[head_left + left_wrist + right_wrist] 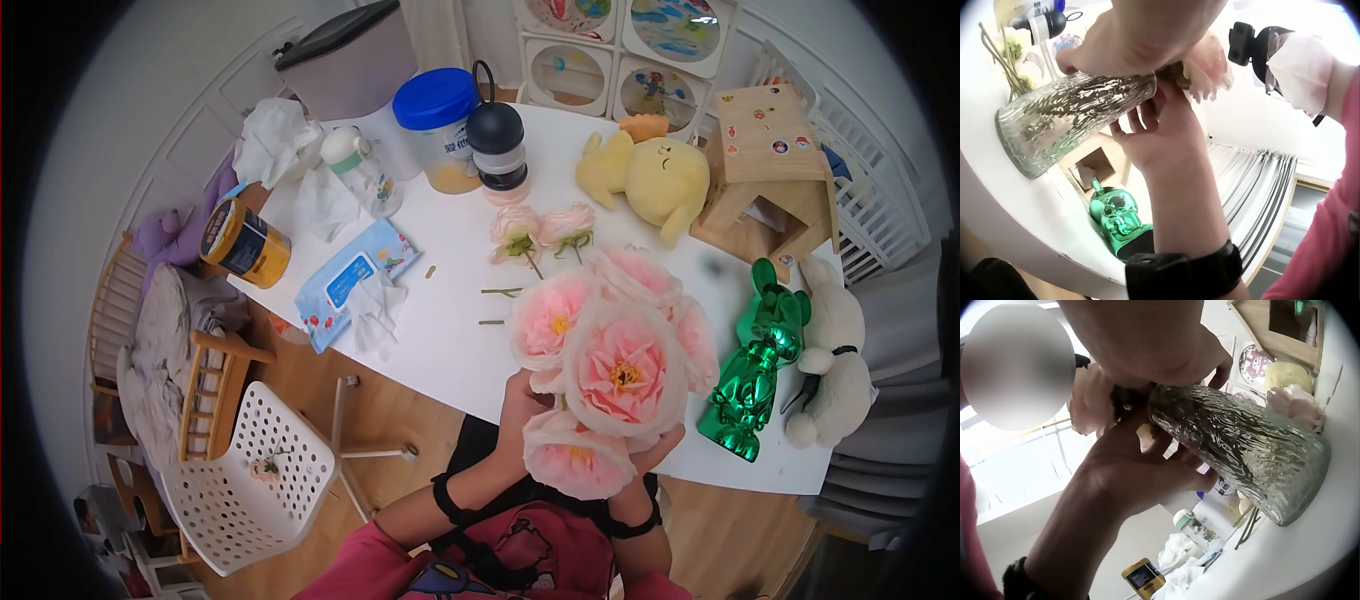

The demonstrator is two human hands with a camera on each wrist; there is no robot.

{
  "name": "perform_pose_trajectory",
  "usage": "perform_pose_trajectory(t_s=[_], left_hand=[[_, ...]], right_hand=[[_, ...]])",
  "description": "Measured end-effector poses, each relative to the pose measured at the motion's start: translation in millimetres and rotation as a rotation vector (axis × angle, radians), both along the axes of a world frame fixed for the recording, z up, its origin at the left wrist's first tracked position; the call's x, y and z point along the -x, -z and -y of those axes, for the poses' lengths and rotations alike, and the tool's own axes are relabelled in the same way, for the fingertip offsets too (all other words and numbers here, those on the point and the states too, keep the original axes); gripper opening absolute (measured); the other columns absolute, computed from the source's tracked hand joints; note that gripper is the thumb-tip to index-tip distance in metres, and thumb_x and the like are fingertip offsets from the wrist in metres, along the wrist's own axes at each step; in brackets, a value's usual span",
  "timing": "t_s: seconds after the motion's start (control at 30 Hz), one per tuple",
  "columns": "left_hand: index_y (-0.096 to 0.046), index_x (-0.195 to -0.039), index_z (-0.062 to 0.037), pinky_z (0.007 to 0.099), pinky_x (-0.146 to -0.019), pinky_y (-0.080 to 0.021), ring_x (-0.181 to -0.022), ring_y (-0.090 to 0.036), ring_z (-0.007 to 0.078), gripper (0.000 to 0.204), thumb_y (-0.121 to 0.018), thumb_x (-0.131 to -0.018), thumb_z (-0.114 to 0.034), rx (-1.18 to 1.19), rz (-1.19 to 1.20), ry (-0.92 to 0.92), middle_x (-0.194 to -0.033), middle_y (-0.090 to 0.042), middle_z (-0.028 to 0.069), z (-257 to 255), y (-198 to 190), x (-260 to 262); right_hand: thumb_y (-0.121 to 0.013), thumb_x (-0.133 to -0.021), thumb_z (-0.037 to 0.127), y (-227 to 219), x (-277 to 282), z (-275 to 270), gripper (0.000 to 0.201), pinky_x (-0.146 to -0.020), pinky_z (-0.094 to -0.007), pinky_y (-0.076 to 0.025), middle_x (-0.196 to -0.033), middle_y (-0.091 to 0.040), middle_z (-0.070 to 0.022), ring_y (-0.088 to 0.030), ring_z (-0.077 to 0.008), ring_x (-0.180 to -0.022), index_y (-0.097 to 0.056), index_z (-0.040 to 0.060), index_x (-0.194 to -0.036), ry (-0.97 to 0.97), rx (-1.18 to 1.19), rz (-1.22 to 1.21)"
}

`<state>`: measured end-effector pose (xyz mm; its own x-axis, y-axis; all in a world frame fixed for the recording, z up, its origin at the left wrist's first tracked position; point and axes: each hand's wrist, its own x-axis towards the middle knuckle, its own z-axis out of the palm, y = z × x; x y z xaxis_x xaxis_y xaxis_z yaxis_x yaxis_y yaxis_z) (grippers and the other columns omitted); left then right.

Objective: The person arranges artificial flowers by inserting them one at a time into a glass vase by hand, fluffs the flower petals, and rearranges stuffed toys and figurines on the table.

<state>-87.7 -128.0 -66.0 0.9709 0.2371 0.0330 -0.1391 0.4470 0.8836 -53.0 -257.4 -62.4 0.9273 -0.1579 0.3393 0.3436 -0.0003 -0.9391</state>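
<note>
On the white surface, two loose flowers and cut stems lie far of the bunch, so arranging looks partly done. The left hand and right hand both grasp the neck of the glass vase at the near edge. Pink blooms fill it; the vase tilts, mouth toward the person.

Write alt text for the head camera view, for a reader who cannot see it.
Two hands, the left hand and right hand, hold a bunch of large pink flowers over the edge of a white round table. Two loose pink flowers and cut stems lie behind it, with a shiny green balloon-dog figure on the right and a yellow plush toy further back.
</note>
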Motion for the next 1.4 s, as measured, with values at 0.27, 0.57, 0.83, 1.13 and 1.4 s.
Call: perform_pose_trajectory(t_s=[0.27,0.57,0.83,1.13,1.4], left_hand=[[-0.055,-0.116,0.0010,0.0327,-0.088,-0.047,-0.101,-0.060,0.0180,0.039,-0.068,-0.082,-0.012,-0.769,0.277,-0.218,-0.110,-0.062,0.0103,0.2,108.6,-9.9],[-0.059,-0.115,-0.0022,0.0358,-0.088,-0.047,-0.105,-0.060,0.0245,0.032,-0.061,-0.084,-0.009,-0.903,0.033,-0.111,-0.114,-0.063,0.0111,-3.5,47.1,-10.0],[-0.059,-0.118,-0.0050,0.0363,-0.096,-0.044,-0.112,-0.057,0.0270,0.035,-0.064,-0.084,-0.011,-0.685,-0.027,-0.096,-0.120,-0.061,0.0115,-7.7,-5.2,-12.0],[-0.059,-0.120,-0.0078,0.0356,-0.100,-0.042,-0.115,-0.055,0.0233,0.039,-0.070,-0.084,-0.018,-0.768,0.067,-0.091,-0.124,-0.059,0.0088,-3.6,42.7,-3.2],[-0.057,-0.120,-0.0077,0.0337,-0.097,-0.045,-0.112,-0.056,0.0212,0.038,-0.068,-0.086,-0.020,-0.664,0.070,0.022,-0.120,-0.060,0.0078,13.9,75.7,1.9]], right_hand=[[-0.075,-0.075,0.017,-8.1,-25.2,-28.1,0.039,-0.079,-0.0306,-0.049,-0.101,-0.065,-0.0094,-0.062,-0.0173,-0.092,-0.062,-0.0019,-0.107,-0.046,-0.012,0.130],[-0.074,-0.076,0.017,6.8,6.1,-1.7,0.037,-0.079,-0.0305,-0.048,-0.102,-0.065,-0.0094,-0.061,-0.0173,-0.092,-0.062,-0.0019,-0.106,-0.067,-0.003,0.111],[-0.073,-0.076,0.016,10.7,7.1,6.3,0.036,-0.079,-0.0305,-0.048,-0.102,-0.065,-0.0094,-0.061,-0.0173,-0.091,-0.062,-0.0020,-0.106,-0.089,0.004,0.091],[-0.071,-0.077,0.016,15.8,17.0,14.2,0.034,-0.079,-0.0304,-0.048,-0.102,-0.065,-0.0094,-0.061,-0.0174,-0.091,-0.062,-0.0020,-0.105,-0.122,0.021,0.069],[-0.070,-0.078,0.015,22.3,35.3,27.6,0.033,-0.078,-0.0303,-0.048,-0.102,-0.065,-0.0093,-0.061,-0.0174,-0.091,-0.062,-0.0020,-0.105,-0.135,0.015,0.048]])
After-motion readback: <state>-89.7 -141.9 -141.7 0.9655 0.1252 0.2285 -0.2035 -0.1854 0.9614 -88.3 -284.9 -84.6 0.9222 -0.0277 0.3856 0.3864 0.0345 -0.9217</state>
